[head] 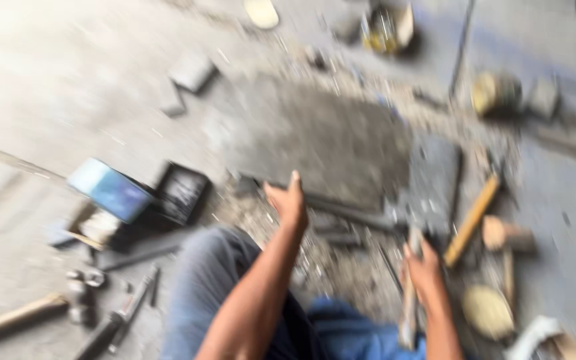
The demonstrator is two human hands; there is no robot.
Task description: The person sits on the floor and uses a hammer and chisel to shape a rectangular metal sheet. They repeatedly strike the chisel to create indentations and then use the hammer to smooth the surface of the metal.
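The view is badly blurred. The left hand (288, 200) is raised over the near edge of a dark stone slab (331, 143) on the floor, fingers loosely spread, holding nothing. The right hand (425, 270) is closed around a wooden handle (409, 303), just beside the slab's corner. A blue box (110, 189) sits well to the left, a mallet (505, 235) lies to the right.

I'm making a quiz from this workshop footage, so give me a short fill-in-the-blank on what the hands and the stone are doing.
1. The right hand grips a wooden ____.
2. The left hand reaches toward a grey ____ slab lying on the floor.
3. A box at the left has a ____ lid.

Missing words: handle; stone; blue
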